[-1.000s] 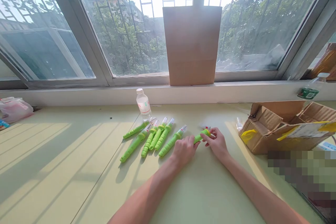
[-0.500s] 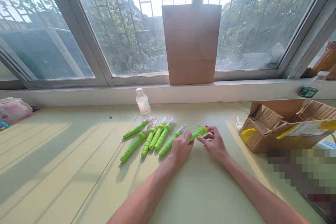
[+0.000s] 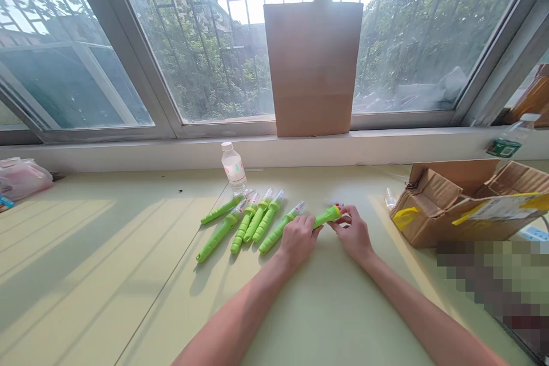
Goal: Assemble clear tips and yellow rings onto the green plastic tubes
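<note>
My left hand [image 3: 299,237] is closed round the lower part of a green tube [image 3: 327,217] with a yellow ring at its upper end. The fingers of my right hand [image 3: 352,233] pinch that ringed end. Just behind it lies a small clear piece with red on it [image 3: 335,204]. Left of my left hand rests a green tube with a clear top [image 3: 274,235], and several more like it lie side by side, among them a longer one [image 3: 218,240] at the front left. A clear bottle with a white cap [image 3: 234,169] stands behind them.
An open cardboard box [image 3: 472,223] with yellow tape sits at the right, a small clear piece [image 3: 390,199] beside it. A green-labelled bottle [image 3: 506,146] is behind the box. A pink plastic bag [image 3: 23,176] lies far left. A cardboard sheet [image 3: 314,68] leans against the window.
My right hand has closed in on the ringed end of the green tube, its thumb now nearer the tube. My left hand keeps its hold, and the other tubes lie as before.
</note>
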Demonstrator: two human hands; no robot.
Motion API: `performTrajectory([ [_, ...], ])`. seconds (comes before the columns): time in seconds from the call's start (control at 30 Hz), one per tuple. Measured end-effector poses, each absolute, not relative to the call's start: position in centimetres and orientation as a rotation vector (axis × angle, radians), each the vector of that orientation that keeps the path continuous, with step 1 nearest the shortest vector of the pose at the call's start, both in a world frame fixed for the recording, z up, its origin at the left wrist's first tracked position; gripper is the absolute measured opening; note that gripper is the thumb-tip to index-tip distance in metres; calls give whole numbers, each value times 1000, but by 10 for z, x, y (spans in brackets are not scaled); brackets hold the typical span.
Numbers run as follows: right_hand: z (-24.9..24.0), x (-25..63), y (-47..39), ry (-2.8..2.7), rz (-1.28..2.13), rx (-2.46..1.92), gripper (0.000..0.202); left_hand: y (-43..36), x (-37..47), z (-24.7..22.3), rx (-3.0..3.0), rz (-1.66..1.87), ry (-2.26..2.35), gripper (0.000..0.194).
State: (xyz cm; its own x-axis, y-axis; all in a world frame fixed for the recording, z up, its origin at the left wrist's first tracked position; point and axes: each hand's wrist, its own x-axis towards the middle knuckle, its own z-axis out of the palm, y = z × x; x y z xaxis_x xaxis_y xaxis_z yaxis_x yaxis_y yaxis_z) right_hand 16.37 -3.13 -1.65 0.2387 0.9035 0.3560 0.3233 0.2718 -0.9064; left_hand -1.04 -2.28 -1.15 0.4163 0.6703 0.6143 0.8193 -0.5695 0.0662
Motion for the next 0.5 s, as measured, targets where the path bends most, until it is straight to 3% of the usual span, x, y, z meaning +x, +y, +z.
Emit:
performTrajectory([
  [0.37,-20,165,-28,-1333,549,-1293,50,-23,-11,-12,-2471,-881,-1374,19],
  [0.5,-21,166,-27,-1312,567,-1291,51,-22,-11,-12,-2468,-876,-1363,8],
])
